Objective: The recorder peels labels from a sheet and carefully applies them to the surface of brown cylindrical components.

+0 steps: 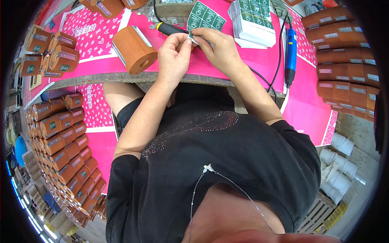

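Observation:
My left hand (175, 56) and my right hand (221, 48) meet above the pink worktop, both with fingertips pinched. Between them is the near corner of a sheet of green stickers (206, 18). The left thumb and forefinger press on that corner, while the right fingers hold it from the other side. Whether one sticker is partly lifted there is too small to tell. Left of my hands lies a brown, rounded wooden-looking piece (135, 50) with a hole in its end and a metal strip along its side. A black tool handle with a yellow band (168, 29) lies behind my left hand.
A stack of sticker sheets (253, 24) stands right of my hands. Farther right lies a blue corded tool (290, 52), its cable hanging over the table edge. Brown pieces are piled at left (67, 141) and right (344, 65). White rolls (338, 174) stand on the floor.

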Available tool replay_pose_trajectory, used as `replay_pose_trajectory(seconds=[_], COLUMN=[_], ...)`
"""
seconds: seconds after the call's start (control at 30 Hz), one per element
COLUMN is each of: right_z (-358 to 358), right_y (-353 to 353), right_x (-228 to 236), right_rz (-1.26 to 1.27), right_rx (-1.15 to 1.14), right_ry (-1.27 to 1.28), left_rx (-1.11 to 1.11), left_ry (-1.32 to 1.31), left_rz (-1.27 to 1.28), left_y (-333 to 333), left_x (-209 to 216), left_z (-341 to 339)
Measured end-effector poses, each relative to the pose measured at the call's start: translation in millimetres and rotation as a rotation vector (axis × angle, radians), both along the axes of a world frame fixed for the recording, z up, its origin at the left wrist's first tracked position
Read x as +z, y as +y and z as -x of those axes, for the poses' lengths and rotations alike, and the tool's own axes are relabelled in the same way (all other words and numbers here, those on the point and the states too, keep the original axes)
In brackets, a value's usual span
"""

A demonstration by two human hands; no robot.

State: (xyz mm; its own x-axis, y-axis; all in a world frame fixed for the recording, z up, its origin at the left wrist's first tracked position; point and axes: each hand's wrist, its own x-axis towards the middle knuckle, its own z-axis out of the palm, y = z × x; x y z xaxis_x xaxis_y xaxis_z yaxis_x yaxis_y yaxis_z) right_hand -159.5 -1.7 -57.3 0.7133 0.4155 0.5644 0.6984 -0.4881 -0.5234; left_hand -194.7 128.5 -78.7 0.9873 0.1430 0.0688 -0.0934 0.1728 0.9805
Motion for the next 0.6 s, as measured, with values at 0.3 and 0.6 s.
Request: replay_pose_trajectory(seconds=[0.3,0.6], right_z=[5.8,2.2], right_y=[-2.6,-0.6], right_x=[9.5,5.4], right_rz=[0.105,-0.041], right_rx=[0.003,-0.134], right_ry=[-0.145,-0.147], left_rx=[0.114,0.144], left_ry=[-0.233,-0.471], left_rz=[-0.333,-0.577], left_y=[-1.3,-7.9], left_x=[-2.8,7.9], left_z=[-4.8,-12.2])
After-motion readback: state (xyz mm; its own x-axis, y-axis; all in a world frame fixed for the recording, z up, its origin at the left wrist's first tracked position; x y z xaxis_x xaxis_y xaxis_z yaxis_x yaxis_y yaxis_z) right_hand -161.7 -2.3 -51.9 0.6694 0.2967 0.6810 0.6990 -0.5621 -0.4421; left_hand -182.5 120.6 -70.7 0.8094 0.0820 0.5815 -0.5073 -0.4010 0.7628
